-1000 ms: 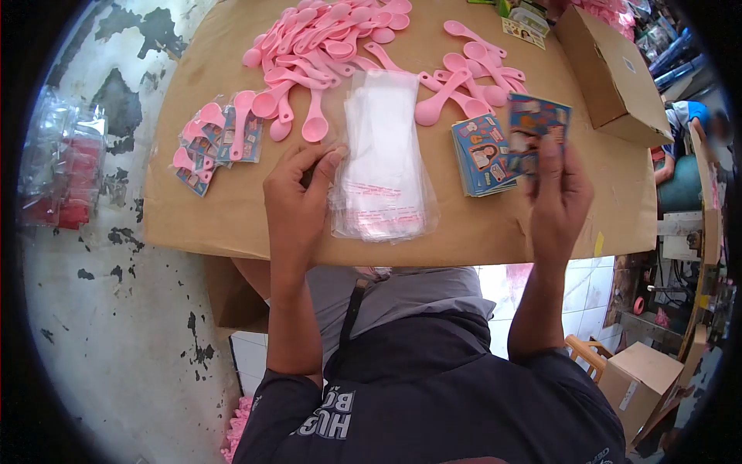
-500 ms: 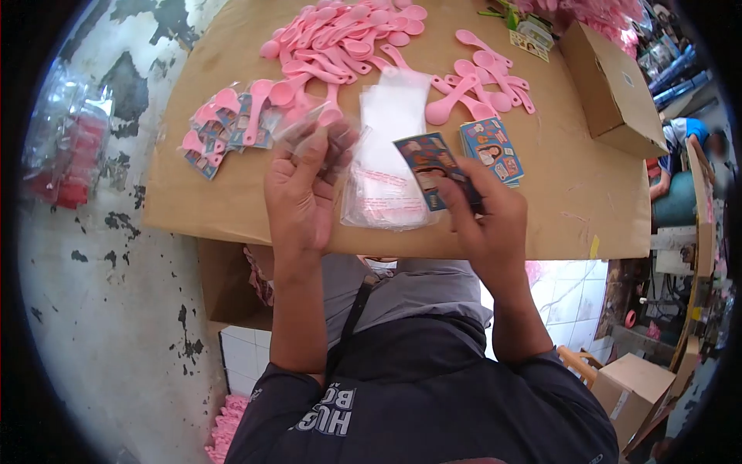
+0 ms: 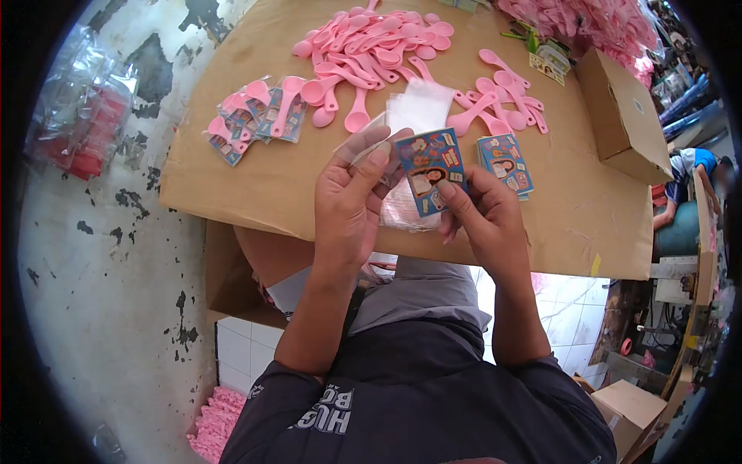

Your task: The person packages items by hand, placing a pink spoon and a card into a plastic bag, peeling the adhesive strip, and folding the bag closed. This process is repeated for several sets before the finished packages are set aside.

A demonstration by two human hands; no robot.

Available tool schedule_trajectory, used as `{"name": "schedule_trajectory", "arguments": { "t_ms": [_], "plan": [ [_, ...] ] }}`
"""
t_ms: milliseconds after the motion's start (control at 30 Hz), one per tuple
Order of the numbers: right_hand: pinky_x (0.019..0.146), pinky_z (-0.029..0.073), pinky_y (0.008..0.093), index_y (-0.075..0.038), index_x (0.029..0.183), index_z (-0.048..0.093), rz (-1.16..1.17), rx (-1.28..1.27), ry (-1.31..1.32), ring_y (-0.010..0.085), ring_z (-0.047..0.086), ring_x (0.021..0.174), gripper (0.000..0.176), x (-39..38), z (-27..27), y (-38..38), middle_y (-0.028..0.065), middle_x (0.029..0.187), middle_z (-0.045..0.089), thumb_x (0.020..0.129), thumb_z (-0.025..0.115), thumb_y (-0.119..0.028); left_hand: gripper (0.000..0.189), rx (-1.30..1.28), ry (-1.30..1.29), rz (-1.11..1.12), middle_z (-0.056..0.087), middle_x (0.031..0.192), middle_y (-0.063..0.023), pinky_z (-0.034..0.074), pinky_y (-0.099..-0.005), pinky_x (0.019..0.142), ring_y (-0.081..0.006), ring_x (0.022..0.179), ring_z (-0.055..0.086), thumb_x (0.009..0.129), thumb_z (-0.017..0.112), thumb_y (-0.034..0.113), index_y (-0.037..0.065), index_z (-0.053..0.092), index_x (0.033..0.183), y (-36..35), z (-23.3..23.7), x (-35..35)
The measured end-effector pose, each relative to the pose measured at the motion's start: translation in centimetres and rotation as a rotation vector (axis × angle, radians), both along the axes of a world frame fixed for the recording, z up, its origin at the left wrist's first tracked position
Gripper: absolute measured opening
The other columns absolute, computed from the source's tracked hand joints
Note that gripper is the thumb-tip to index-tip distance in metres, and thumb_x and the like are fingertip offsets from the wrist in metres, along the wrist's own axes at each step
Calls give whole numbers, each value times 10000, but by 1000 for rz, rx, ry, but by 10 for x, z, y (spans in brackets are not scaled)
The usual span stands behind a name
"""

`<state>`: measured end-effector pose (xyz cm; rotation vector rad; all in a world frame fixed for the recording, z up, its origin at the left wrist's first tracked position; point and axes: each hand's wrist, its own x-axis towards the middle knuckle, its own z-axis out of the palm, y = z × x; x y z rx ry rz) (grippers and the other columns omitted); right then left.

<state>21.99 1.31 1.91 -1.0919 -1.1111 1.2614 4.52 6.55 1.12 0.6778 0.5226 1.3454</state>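
My left hand (image 3: 352, 193) is closed on a clear plastic bag (image 3: 369, 147), its thumb pressed on the film. In my right hand (image 3: 485, 205) is a blue printed card (image 3: 427, 166), gripped between thumb and fingers. The card's left edge overlaps the bag's mouth in this view. Under both hands lies a stack of clear bags (image 3: 421, 108), partly hidden. Just beyond my right hand rests a pile of the same cards (image 3: 506, 164). To the left are packed bags (image 3: 267, 112) holding cards and pink spoons.
A heap of pink spoons (image 3: 379, 42) covers the far middle of the table (image 3: 247, 182), and a smaller group (image 3: 506, 100) lies to its right. A cardboard box (image 3: 622, 116) stands at the right edge. Another person (image 3: 684, 174) is farther right.
My left hand has moved right with the bag, toward the card. The card in my right hand has turned its printed face up and now meets the bag.
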Motion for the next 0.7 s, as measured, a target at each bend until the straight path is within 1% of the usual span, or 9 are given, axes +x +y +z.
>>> {"name": "schedule_trajectory", "arguments": {
  "t_ms": [100,167,233,300,333,400,567,633,700],
  "plan": [
    [528,451,213,7,1128,675,128,-75,-158,35,568,590,211,5,8,0,-19,744,618,1030,660,-179,338,-2,-3,3,682,1248,-255,577,-348,978,-234,1108,704,1028,623,88,-63,550,1322,0,2,-1],
    [530,455,212,6,1132,674,149,-93,-197,35,575,596,211,8,9,2,-20,749,621,1028,662,-177,326,-1,3,-23,696,1224,-248,581,-335,961,-222,1084,711,1026,628,88,-63,564,1308,0,3,0],
    [533,460,211,5,1135,673,171,-112,-235,35,582,602,211,11,11,4,-21,753,624,1026,665,-176,300,29,73,-38,727,1147,-215,585,-304,910,-188,1016,723,1019,647,85,-67,594,1272,-2,3,2],
    [557,493,210,18,1139,665,124,-119,-76,50,611,627,218,11,12,6,-3,771,644,1012,683,-159,293,38,79,-39,734,1121,-193,582,-292,892,-173,991,723,1015,656,84,-68,603,1260,0,-1,1],
    [557,493,210,18,1139,665,125,-122,-75,50,611,627,218,9,11,6,-3,771,644,1012,683,-159,287,52,87,-41,741,1095,-172,579,-279,873,-157,967,723,1011,666,82,-69,613,1248,0,-2,1],
    [594,538,218,30,1128,653,-45,-47,33,74,645,662,221,5,8,7,31,803,672,996,704,-140,292,41,95,-17,741,1084,-160,578,-278,867,-150,965,721,1009,669,84,-69,612,1251,1,-1,1],
    [623,562,227,28,1117,641,-53,-28,78,91,666,698,216,5,0,10,64,843,691,986,715,-126,290,36,98,-15,744,1076,-126,570,-266,852,-123,959,711,1002,683,87,-54,622,1248,1,-3,3],
    [620,557,225,23,1116,641,-68,-10,92,89,665,700,209,-2,1,12,63,849,692,988,713,-125,278,75,126,-107,732,1149,-130,560,-298,923,-151,1013,707,1004,666,78,-47,631,1250,1,-12,4],
    [616,548,219,21,1122,642,-82,66,115,88,670,722,203,-7,2,14,53,853,693,991,708,-119,265,67,119,-126,734,1144,-121,554,-295,924,-148,1013,705,1003,670,80,-38,640,1239,-1,-10,8]
  ]
}}
